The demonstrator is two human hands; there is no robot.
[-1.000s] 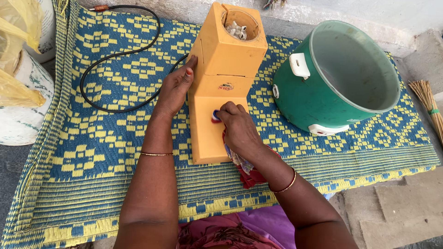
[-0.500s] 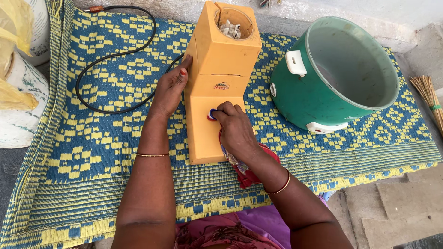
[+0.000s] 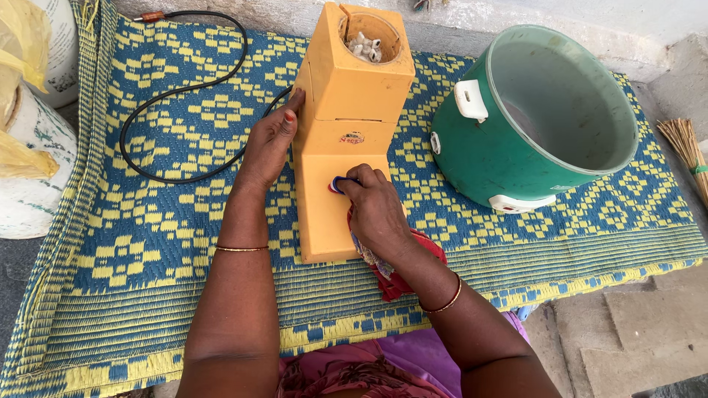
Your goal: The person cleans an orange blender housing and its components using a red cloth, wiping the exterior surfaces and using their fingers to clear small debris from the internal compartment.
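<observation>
Just now both hands are on a tall orange machine point(image 3: 346, 147) that stands upright on a blue-and-yellow woven mat point(image 3: 147, 221). The left hand point(image 3: 271, 144) lies flat against the machine's left side, fingers stretched upward along the edge, so its grip is open and only pressing, not closed round anything. The right hand point(image 3: 372, 206) is curled on the front face of the lower block, its fingertips pinched on a small blue-and-red cloth point(image 3: 339, 184) held against the orange surface; that grip is closed on the cloth, and more of the patterned red fabric trails out beneath the palm onto the mat. Each wrist wears a thin bangle.

At the top of the machine a round opening point(image 3: 369, 40) shows some pale metal parts inside. A black cable point(image 3: 177, 92) loops over the mat to the left of the machine and runs up toward its back. To the right, well apart from the hands, a green round pot body point(image 3: 501, 155) with white clips lies tilted on its side, its mouth facing up and right. A straw broom point(image 3: 682, 151) rests at the far right edge, and pale sacks point(image 3: 29, 177) with yellow plastic sit at the left edge.
</observation>
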